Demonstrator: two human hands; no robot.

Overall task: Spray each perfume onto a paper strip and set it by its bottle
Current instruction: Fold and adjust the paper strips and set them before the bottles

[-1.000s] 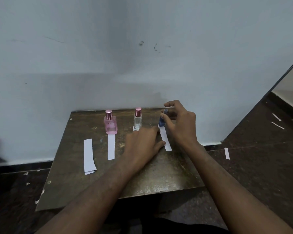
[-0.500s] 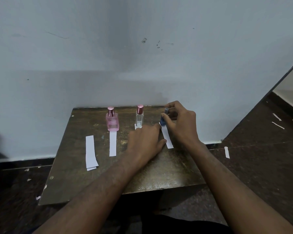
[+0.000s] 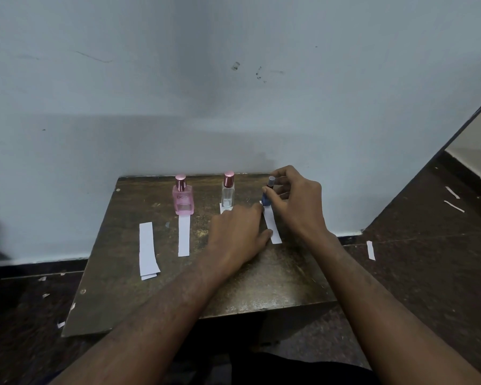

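Perfume bottles stand in a row at the far edge of the tabletop (image 3: 128, 301): a pink bottle (image 3: 182, 198), a clear bottle (image 3: 228, 193) and a small blue bottle (image 3: 267, 195), each capped. A paper strip (image 3: 184, 236) lies in front of the pink bottle, touching its base, and another strip (image 3: 272, 226) runs out from under the base of the blue one. Only a corner of white shows beside the clear bottle's foot; the rest is hidden behind the left hand (image 3: 238, 234).

Little has changed over the last second. The right hand (image 3: 296, 202) is still at the blue bottle, its fingers (image 3: 270, 191) pinched on the neck and cap as before, and the bottle has not left its spot. The left hand still lies knuckles up between the clear and blue bottles, its fingers curled under at the strip's near edge; whether they press on the paper I cannot tell. The view has only drifted a little.

My reading is that the third strip is being squared up against its bottle while the bottle is steadied, so the set looks close to finished. Spare strips (image 3: 147, 250) sit stacked at the left, apart from any bottle, and scraps of paper (image 3: 370, 250) lie on the floor. A hasty release could tip the slim blue bottle.
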